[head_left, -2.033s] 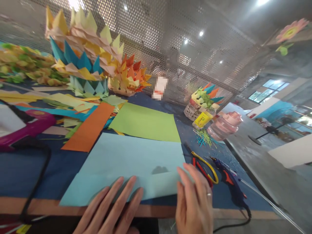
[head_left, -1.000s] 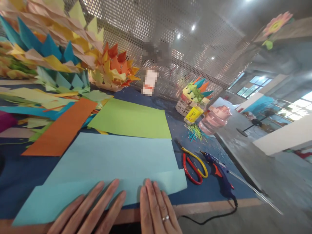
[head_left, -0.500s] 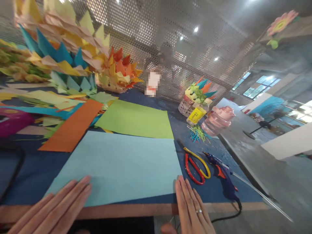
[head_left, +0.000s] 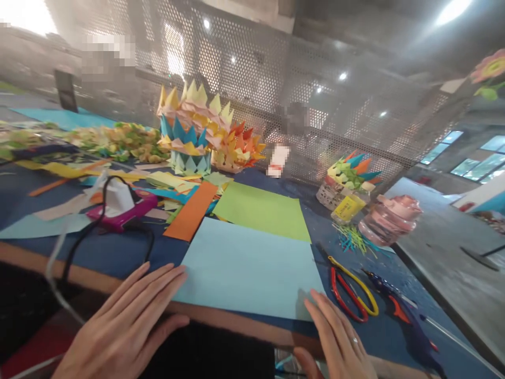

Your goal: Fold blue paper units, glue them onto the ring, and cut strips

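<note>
A light blue sheet of paper lies flat along the near edge of a dark blue table. The person's left hand is stretched flat, fingers together, fingertips at the sheet's left edge; the right hand, also unclenched with fingers extended, has its fingertips at the sheet's near right corner. Neither pinches the paper. A green sheet adjoins the sheet's far edge, an orange strip lies off its far left corner, and scissors and then a glue gun lie to its right. The sheet looks light, thin and smooth, likely to slide or crease easily; its side edges or near corners seem the best hold.
</note>
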